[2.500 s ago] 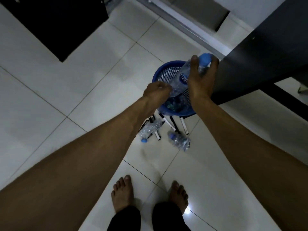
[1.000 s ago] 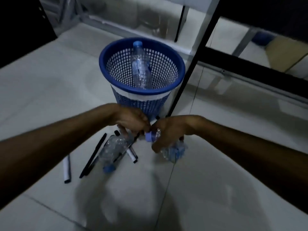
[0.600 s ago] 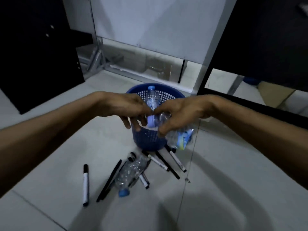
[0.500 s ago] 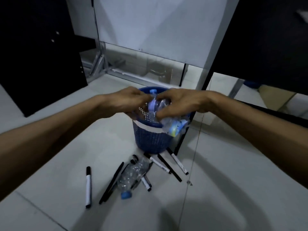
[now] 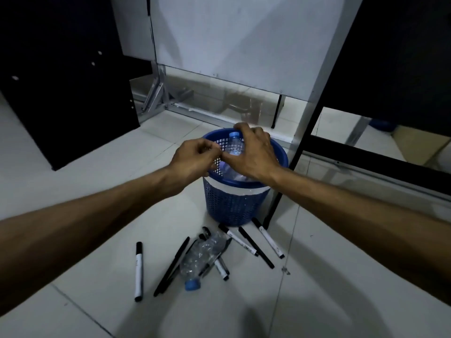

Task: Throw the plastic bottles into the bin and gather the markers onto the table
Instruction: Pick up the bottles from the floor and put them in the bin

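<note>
My right hand (image 5: 252,152) is spread palm-down over the mouth of the blue mesh bin (image 5: 231,206). A crushed plastic bottle (image 5: 229,170) lies in the bin under that palm. Behind it a clear bottle with a blue cap (image 5: 234,143) stands upright inside the bin. My left hand (image 5: 195,159) hovers at the bin's left rim with its fingers curled and nothing in them. On the floor in front of the bin lies another crushed bottle (image 5: 200,259) across several black-and-white markers (image 5: 267,240). One marker (image 5: 138,272) lies apart to the left.
A dark table (image 5: 402,57) rises on the right, with a black leg running down beside the bin. A black cabinet (image 5: 61,81) stands at the left. A white panel (image 5: 231,40) and metal brackets sit behind the bin. The floor is white tile.
Both hands rose from the floor with the crushed bottle to the bin. The bottle now lies inside the bin under my spread right hand, and my left hand has drawn slightly aside.
</note>
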